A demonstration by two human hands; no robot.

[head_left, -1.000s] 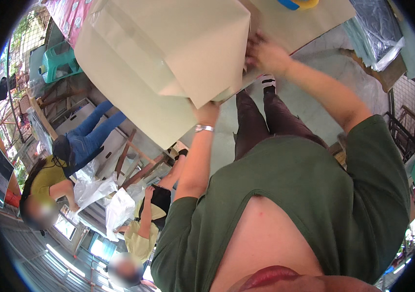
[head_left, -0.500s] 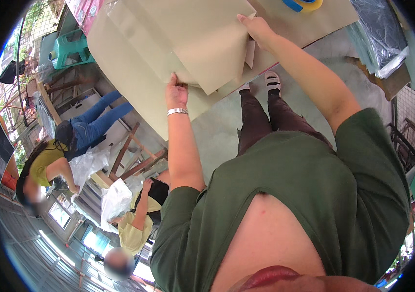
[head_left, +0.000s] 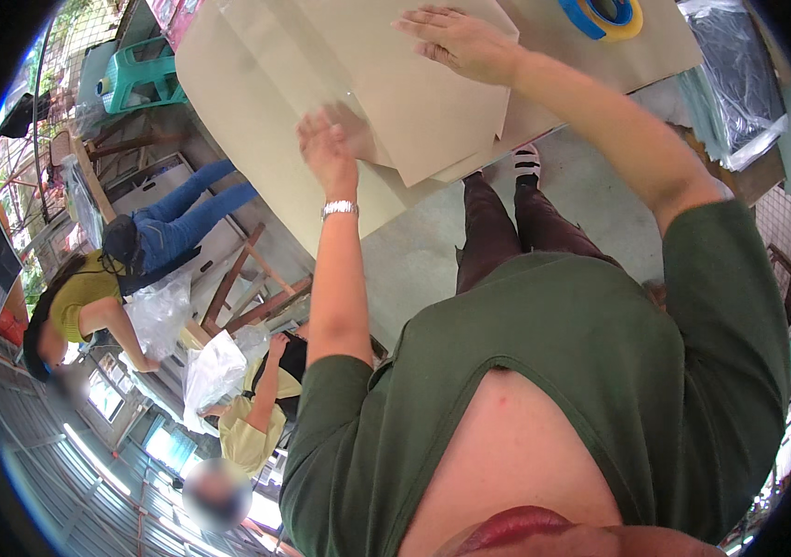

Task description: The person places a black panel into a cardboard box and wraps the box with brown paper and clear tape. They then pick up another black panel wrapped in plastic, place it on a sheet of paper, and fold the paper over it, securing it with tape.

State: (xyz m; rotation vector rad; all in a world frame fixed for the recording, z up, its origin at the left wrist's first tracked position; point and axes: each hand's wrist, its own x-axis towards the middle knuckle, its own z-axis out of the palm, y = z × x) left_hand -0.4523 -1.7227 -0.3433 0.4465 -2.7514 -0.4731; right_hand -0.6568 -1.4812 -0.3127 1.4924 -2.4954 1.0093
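Observation:
Large sheets of brown paper [head_left: 265,121] cover the table before me, with a smaller brown paper sheet [head_left: 433,121] lying over them. My right hand [head_left: 460,45] is palm down over the upper part of the smaller sheet, its fingers stretched out. Beside that sheet's left edge is my left hand [head_left: 329,153], fingers extended and slightly smeared by motion, with a silvery band on the wrist. Neither hand grips anything. Whether the left fingertips touch the paper I cannot tell.
Blue and yellow tape rolls [head_left: 635,23] lie at the table's far right. Plastic-wrapped stacks [head_left: 739,84] stand beyond the right edge. A green plastic stool [head_left: 140,76] is at left. Two people work there, near clear plastic [head_left: 214,371] and wooden trestles [head_left: 238,283].
Both hands have let go of the smaller sheet's edges. My right hand has moved left onto the paper and flattened; my left has opened. The sheet's raised right side now lies flatter.

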